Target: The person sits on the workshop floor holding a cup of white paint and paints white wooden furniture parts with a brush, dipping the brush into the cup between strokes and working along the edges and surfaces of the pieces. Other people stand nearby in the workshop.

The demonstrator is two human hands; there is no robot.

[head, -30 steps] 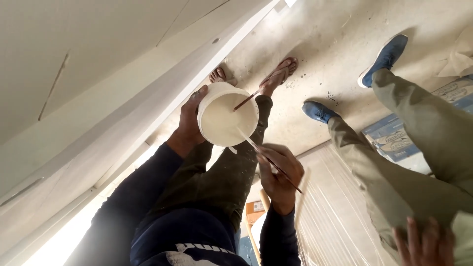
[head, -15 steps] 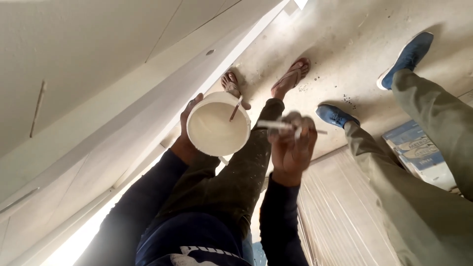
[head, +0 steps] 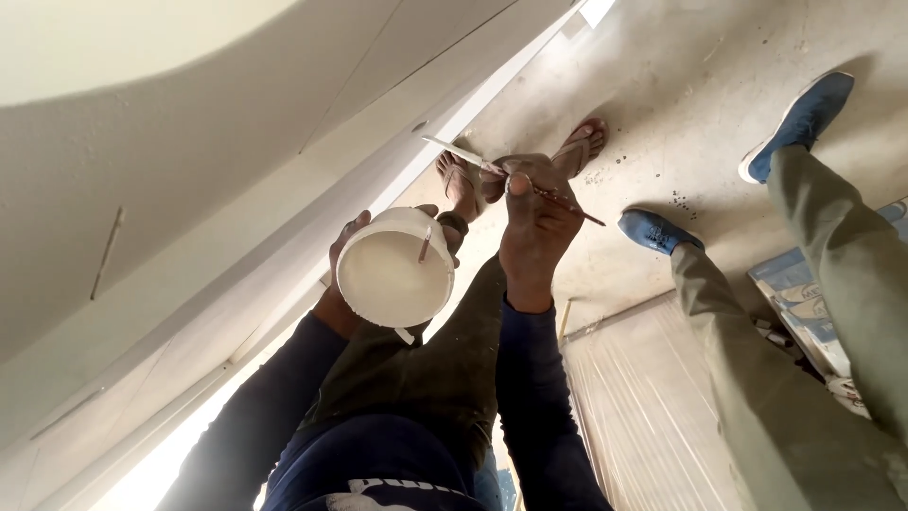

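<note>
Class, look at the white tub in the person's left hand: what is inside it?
The white tub is filled almost to its rim with smooth, off-white paste. A small stick stands in it near the rim. The paste covers the stick's lower end and the tub's bottom. The left hand holds the tub.

Left hand point(head: 342, 274) gripped a round white tub point(head: 395, 268) of pale filler, with a small stick point(head: 425, 245) resting inside against the rim. Right hand point(head: 535, 227) was raised next to it, pinching a thin putty knife point(head: 473, 157) whose blade pointed at the white wall panel point(head: 236, 170). Sandalled feet point(head: 577, 147) stood on the speckled concrete floor point(head: 681, 104). Off to the right, another person's khaki legs point(head: 804, 322) and blue shoes point(head: 804, 118) stood close by.
</note>
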